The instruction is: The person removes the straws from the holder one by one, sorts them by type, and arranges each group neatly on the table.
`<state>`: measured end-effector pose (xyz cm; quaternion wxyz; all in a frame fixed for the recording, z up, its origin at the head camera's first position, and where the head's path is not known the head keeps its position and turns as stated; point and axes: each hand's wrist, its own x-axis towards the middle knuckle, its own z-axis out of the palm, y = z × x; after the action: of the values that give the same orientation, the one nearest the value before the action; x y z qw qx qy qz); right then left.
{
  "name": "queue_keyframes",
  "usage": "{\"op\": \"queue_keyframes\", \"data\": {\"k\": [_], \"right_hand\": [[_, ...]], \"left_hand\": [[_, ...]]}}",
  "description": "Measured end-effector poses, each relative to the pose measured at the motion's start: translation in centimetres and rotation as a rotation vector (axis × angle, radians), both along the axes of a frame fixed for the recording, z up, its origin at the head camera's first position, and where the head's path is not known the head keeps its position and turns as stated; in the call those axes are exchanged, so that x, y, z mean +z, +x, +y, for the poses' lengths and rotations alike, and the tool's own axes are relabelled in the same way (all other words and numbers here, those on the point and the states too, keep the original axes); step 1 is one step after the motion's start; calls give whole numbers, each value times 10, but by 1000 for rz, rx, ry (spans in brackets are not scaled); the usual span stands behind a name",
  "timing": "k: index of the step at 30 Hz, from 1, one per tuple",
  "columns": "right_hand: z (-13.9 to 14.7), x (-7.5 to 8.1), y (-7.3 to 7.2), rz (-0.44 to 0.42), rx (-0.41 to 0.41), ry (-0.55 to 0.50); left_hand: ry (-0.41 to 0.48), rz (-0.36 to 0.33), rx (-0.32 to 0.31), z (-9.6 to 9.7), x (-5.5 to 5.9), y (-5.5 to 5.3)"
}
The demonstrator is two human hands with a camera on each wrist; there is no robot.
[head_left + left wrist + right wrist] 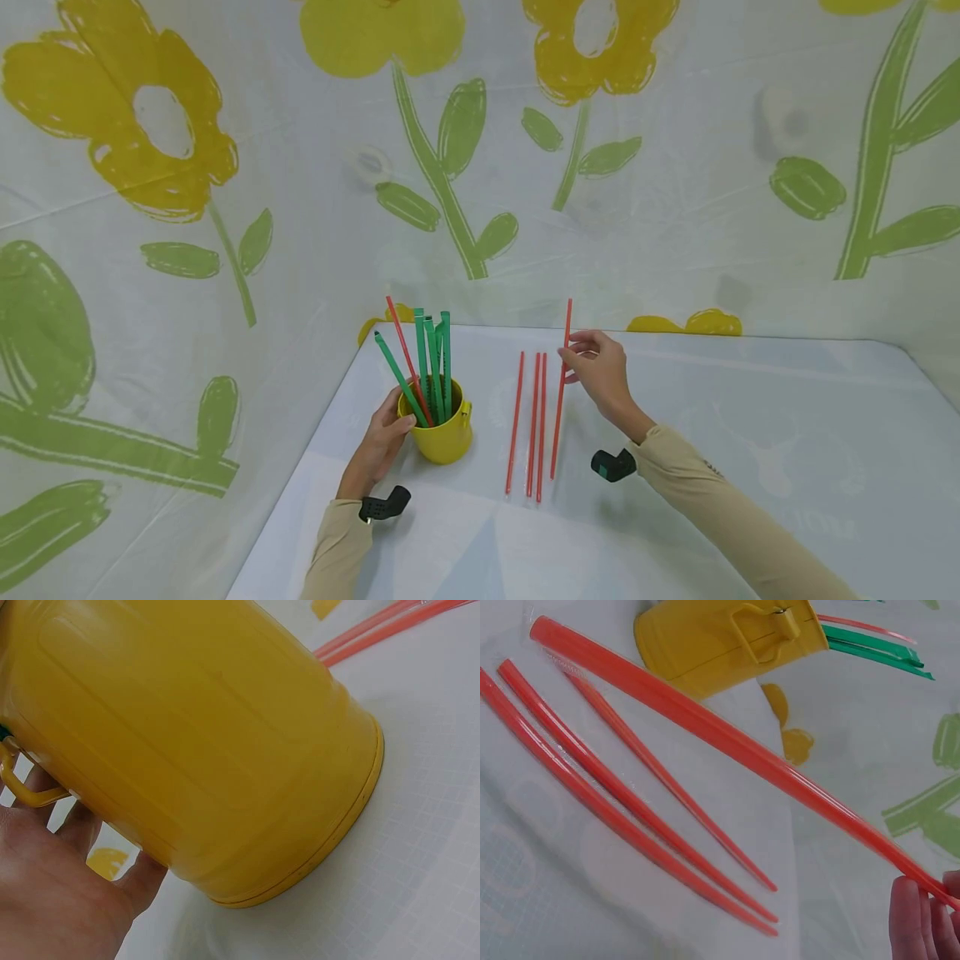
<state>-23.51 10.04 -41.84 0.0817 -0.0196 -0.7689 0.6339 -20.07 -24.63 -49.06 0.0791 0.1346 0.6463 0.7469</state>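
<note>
A small yellow bucket (444, 442) with loop handles stands on the table at centre left. My left hand (384, 437) grips its left side, the thumb near the rim. Several green straws (435, 358) and one red straw (405, 350) lean inside it. My right hand (602, 367) pinches another red straw (558, 412) near its upper end, and the straw is raised off the table in the right wrist view (697, 716). Three red straws (532, 425) in clear wrappers lie side by side between the bucket and my right hand.
The white table (750, 433) runs up to a fabric backdrop (690, 183) printed with yellow flowers and green leaves. Another fabric wall rises along the left edge. A black wrist camera (386, 504) sits on my left wrist, and another (612, 465) on my right.
</note>
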Motion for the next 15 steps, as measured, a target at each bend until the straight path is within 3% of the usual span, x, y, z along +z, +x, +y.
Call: {"op": "queue_keyframes", "data": {"k": [15], "right_hand": [[1, -18, 0, -96, -4, 53]], "left_hand": [[3, 17, -4, -1, -1, 0]]}}
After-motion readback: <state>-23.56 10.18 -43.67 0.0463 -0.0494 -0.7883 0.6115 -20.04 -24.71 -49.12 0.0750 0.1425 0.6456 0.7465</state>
